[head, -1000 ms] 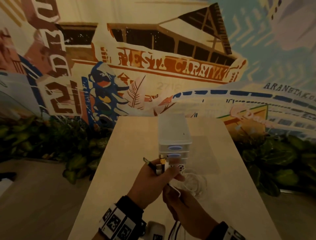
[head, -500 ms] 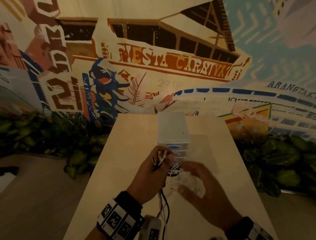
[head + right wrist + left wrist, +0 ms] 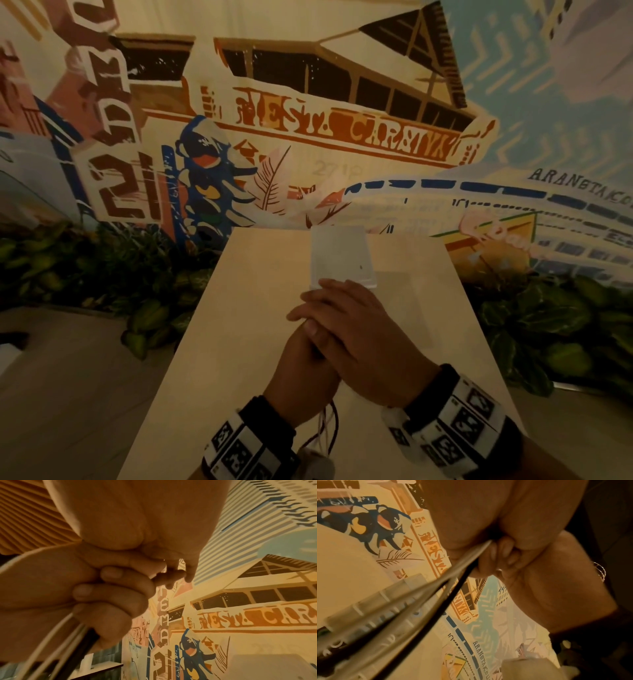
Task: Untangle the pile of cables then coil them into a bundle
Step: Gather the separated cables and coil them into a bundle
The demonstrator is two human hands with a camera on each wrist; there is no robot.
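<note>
Above the near table (image 3: 239,342), the left hand (image 3: 305,370) fists around white and black cables (image 3: 329,425) while the right hand (image 3: 359,329) lies across it, fingers straight.

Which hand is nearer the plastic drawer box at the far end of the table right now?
Right. The right hand lies over the left, its fingertips reaching the front of the drawer box. The left hand sits underneath and nearer the person, gripping the cables.
</note>
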